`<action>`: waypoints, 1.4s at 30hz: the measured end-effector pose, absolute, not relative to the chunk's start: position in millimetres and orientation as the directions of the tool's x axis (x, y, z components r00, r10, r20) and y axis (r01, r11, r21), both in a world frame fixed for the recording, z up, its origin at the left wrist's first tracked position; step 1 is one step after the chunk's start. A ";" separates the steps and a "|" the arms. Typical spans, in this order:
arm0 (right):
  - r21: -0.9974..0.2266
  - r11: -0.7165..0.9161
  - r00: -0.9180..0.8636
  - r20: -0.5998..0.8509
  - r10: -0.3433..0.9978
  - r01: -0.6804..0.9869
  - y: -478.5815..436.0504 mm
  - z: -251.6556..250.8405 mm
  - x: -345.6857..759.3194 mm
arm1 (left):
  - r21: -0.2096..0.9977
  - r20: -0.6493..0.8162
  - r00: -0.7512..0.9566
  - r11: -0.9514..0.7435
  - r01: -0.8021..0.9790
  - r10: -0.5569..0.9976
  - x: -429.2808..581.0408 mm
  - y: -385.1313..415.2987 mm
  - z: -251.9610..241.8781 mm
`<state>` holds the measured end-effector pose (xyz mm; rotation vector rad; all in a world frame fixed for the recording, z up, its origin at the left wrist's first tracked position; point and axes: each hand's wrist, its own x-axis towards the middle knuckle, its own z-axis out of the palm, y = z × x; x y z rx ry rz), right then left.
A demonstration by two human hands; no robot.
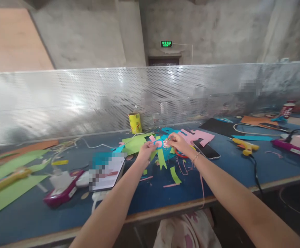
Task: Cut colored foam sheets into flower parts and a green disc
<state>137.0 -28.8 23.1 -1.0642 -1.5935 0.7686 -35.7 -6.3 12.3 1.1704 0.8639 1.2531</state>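
Observation:
My left hand (147, 151) pinches a small pink and blue paper cutout (158, 144) with a rounded outline, just above the table. On its other side my right hand (177, 142) has thumb and forefinger closed at the cutout's right edge; what exactly lies between those fingertips is too small to make out. Below the cutout is a light green paper strip (162, 160) with a notched end; I cannot tell whether it is attached. Under and behind the hands lie a green sheet (133, 144) and a pink sheet with cut-out notches (204, 137).
A dark phone (208, 151) lies right of my right hand. A yellow glue gun (246, 147) with its cord is farther right. Left are a propped screen (111, 172) and a purple power strip (64, 191). A yellow roll (135, 123) stands before the perforated metal divider (88, 103).

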 end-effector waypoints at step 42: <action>-0.969 0.245 -0.174 0.249 0.953 -0.044 -17.8 10.4 142.5 | 0.971 0.169 0.213 -0.126 -0.203 0.962 -36.0 1.9 3.7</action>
